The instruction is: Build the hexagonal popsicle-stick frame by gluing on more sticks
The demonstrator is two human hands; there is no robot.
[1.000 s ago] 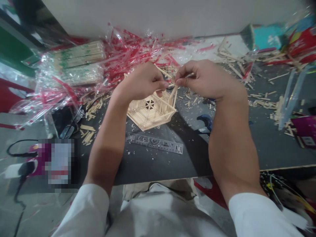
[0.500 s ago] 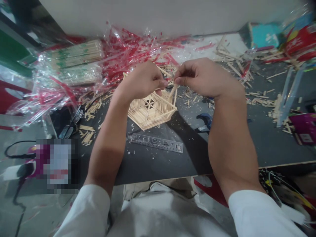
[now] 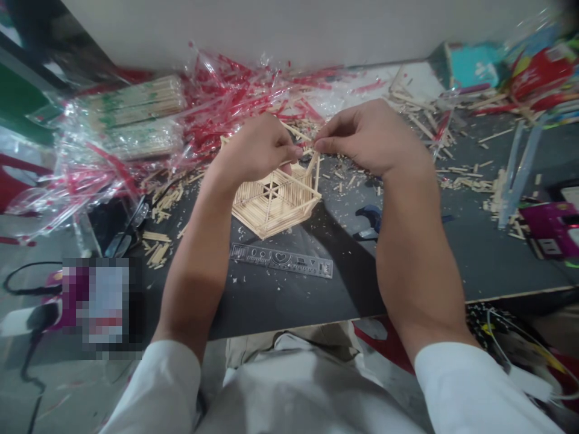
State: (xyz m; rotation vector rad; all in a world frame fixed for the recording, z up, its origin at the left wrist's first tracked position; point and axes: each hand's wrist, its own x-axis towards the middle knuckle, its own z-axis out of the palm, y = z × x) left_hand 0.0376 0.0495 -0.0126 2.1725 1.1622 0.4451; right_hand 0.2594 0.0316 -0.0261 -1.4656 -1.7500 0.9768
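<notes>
A six-sided frame of thin wooden sticks [image 3: 271,211] rests on the dark tabletop, its spokes meeting round a small dark centre. My left hand [image 3: 260,144] is over its far left side, thumb and fingers pinched on a thin wooden stick; the hand hides much of the rim. Across from it, my right hand [image 3: 375,138] pinches at the far right corner, where slanting sticks rise to its fingertips. The fingertips cover the ends of those sticks. A clear ruler [image 3: 280,260] with cut-out shapes lies just in front of the frame.
Plastic-wrapped stick bundles [image 3: 136,114] lie at the back left, beside a heap of red and clear wrappers [image 3: 235,90]. Cut stick pieces [image 3: 158,247] are scattered about. A dark blue tool [image 3: 371,220] lies by my right forearm. A purple box [image 3: 549,229] stands at the right.
The whole view has shifted slightly, so most things appear a little further left. Both hands keep their pinches at the frame, with the right fingertips marginally closer to the left ones.
</notes>
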